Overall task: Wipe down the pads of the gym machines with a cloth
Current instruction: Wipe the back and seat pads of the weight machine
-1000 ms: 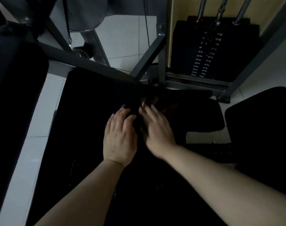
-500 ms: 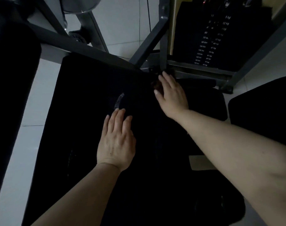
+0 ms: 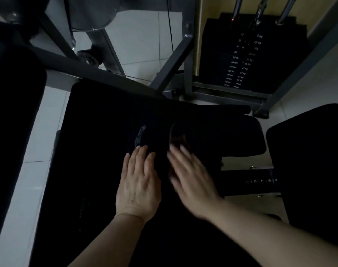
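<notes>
Dim gym, seen from above. Left hand (image 3: 138, 186) flat on the black seat pad (image 3: 98, 143), fingers straight and released. Right hand (image 3: 191, 176) blurred just beside it, fingers straight over a dark cloth (image 3: 176, 135), barely discernible. White floor (image 3: 35, 143) along the pad's left edge; weight stack (image 3: 239, 60) far right.

Dim room, pale tiled floor (image 3: 143, 37)

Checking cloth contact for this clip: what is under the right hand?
The right hand lies blurred on the dark seat pad. A dark reddish patch shows beyond its fingers, possibly the cloth; anything under the palm is covered.
</notes>
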### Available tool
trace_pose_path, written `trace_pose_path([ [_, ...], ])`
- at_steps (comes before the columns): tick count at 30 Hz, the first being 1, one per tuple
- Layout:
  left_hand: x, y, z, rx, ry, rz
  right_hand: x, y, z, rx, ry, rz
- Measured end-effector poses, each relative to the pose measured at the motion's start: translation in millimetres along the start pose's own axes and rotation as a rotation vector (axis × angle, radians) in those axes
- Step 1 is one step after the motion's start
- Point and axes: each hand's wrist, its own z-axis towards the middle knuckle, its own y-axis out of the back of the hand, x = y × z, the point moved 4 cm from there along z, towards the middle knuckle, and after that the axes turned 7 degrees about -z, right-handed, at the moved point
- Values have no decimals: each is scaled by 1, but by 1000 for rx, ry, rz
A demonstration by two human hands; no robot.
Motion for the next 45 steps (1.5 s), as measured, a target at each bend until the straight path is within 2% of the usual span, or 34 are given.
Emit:
trace_pose_path([
  [4, 1, -1, 0, 4, -1, -30, -31, 17, 135, -55, -266, -8],
  [7, 1, -1, 1, 2, -4, -32, -40, 20, 170, -55, -317, -25],
  [11, 2, 1, -1, -23, -6, -72, -20, 18, 119, -85, -157, 11],
  [14, 4, -1, -2, -57, 10, -126, 4, 12, 42, 41, 83, 42],
  [17, 5, -1, -2, -59, 12, -146, 6, 10, 15, 101, 168, 23],
  [19, 5, -2, -2, -57, 3, -138, 0, 14, 51, 57, 103, 11],
  [23, 4, 0, -1, -63, 10, -152, -14, 19, 156, -32, -155, -18],
  [27, 3, 0, -1, -71, 3, -145, -25, 25, 199, -1, -249, 0],
  [30, 3, 2, -2, -89, 16, -173, -18, 23, 167, -49, -168, -11],
  [32, 3, 2, -3, -105, 23, -182, -8, 17, 117, -62, -106, -22],
  [38, 4, 4, -2, -122, 54, -242, 28, -6, -82, 166, 117, -100],
  [39, 3, 4, -2, -111, 50, -235, 24, -8, -88, 206, 179, -115],
  [41, 3, 2, -2, -90, 31, -208, 7, -7, -63, 175, 244, -137],
  [42, 3, 2, -1, -74, 24, -184, -5, -3, -35, 121, 194, -120],
  [45, 2, 1, 0, -7, 28, -77, -52, 16, 62, -11, -157, -27],
])
